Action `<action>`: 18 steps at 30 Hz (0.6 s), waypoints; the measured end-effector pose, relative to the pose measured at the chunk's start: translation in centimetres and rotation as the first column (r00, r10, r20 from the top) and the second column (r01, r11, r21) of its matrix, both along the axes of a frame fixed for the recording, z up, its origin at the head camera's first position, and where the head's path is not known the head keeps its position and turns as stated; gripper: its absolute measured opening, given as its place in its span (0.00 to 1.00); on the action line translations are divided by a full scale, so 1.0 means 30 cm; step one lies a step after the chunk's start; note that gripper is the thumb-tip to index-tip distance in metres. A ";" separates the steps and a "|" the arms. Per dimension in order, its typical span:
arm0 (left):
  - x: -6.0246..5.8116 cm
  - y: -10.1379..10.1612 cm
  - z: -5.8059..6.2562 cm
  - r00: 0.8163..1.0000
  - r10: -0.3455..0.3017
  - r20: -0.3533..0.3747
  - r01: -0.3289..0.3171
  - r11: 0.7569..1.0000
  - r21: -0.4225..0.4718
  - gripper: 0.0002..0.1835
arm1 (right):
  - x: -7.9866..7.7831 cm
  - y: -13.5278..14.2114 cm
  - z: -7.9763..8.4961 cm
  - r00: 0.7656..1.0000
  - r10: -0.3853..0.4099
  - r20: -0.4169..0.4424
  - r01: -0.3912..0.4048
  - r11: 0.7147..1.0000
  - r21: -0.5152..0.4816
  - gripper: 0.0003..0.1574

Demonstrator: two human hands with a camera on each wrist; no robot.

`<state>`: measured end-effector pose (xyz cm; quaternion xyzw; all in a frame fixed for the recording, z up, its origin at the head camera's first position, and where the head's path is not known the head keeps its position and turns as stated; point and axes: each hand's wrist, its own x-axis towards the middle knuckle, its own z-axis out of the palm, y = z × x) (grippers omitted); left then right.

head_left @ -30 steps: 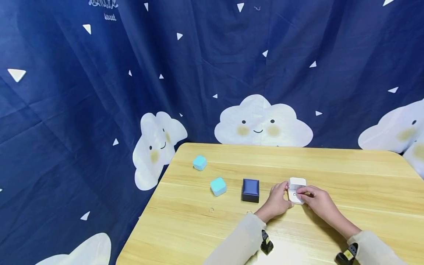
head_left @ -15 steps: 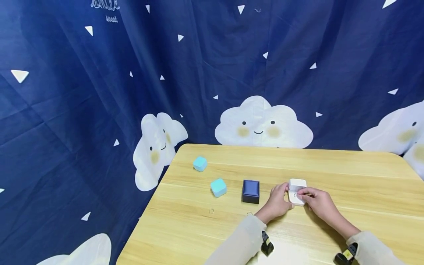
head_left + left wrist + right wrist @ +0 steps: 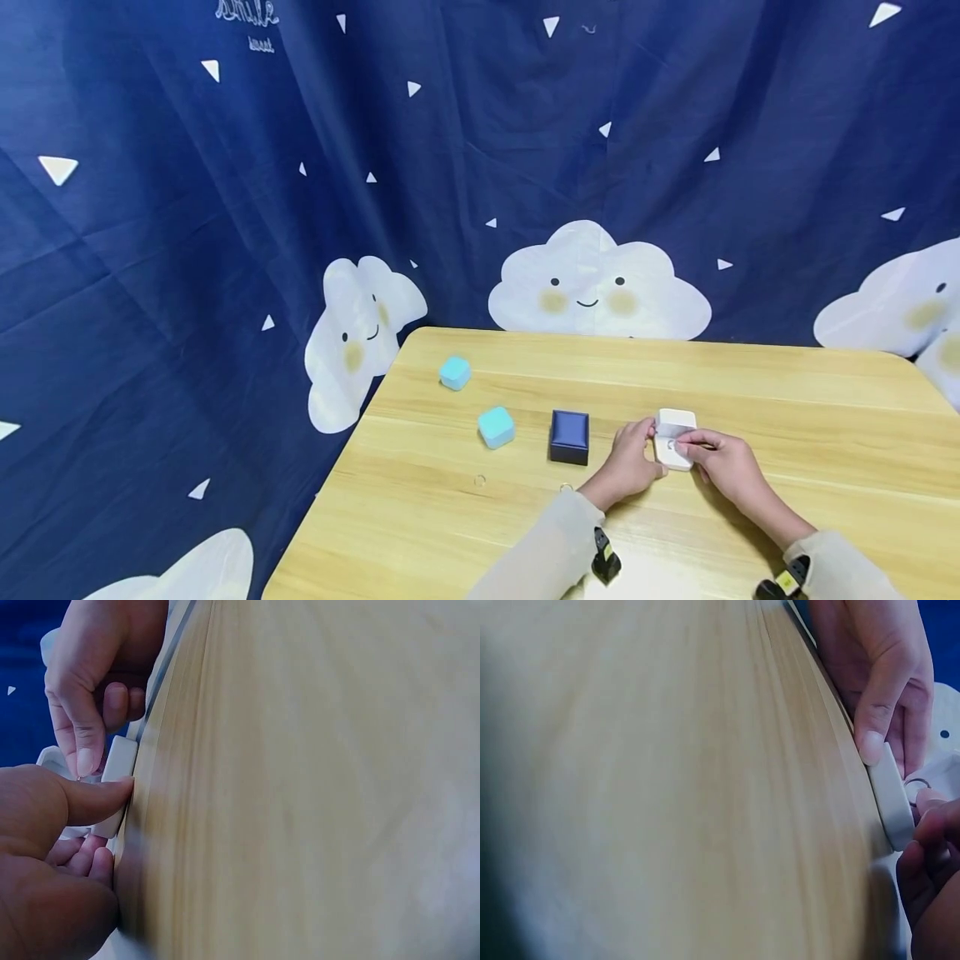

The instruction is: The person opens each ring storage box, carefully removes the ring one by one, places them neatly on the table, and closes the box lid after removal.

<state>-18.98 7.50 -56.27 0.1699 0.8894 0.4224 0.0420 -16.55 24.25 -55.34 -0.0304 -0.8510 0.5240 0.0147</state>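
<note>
An opened white ring box (image 3: 676, 422) lies on the wooden table, its lid standing up at the back. My left hand (image 3: 627, 467) holds it from the left side, thumb at the front edge and fingers toward the back. In the left wrist view, the thumb (image 3: 97, 801) presses on the box's front wall. From the right, my right hand (image 3: 729, 471) reaches into the box and pinches a small ring (image 3: 918, 781) between thumb and forefinger. The ring is at the white insert; its lower part is hidden behind the fingertips, so how deep it sits I cannot tell.
Left of my left hand stands a closed dark blue box (image 3: 569, 437). Farther left are two turquoise boxes, one nearer (image 3: 497, 427) and one farther back (image 3: 455, 373). Two loose rings lie on the table, one (image 3: 480, 481) at left, another (image 3: 566, 487) beside my left wrist.
The head view has shifted a little, so everything sits slightly lower in it. Both hands stay at the white box, with only a slight movement of the right fingertips at the ring.
</note>
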 end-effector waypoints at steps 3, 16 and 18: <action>-0.001 -0.002 0.001 1.000 -0.002 -0.002 0.002 1.000 0.006 0.41 | -0.001 -0.001 -0.001 1.000 -0.006 -0.004 0.006 1.000 -0.012 0.14; -0.004 -0.002 0.007 1.000 -0.001 0.000 0.001 1.000 0.004 0.38 | 0.004 -0.007 -0.007 1.000 -0.026 0.002 0.026 0.994 -0.105 0.19; -0.003 -0.002 0.007 1.000 0.001 0.006 -0.001 1.000 0.007 0.38 | 0.008 -0.007 -0.007 1.000 -0.029 0.005 0.029 0.994 -0.109 0.19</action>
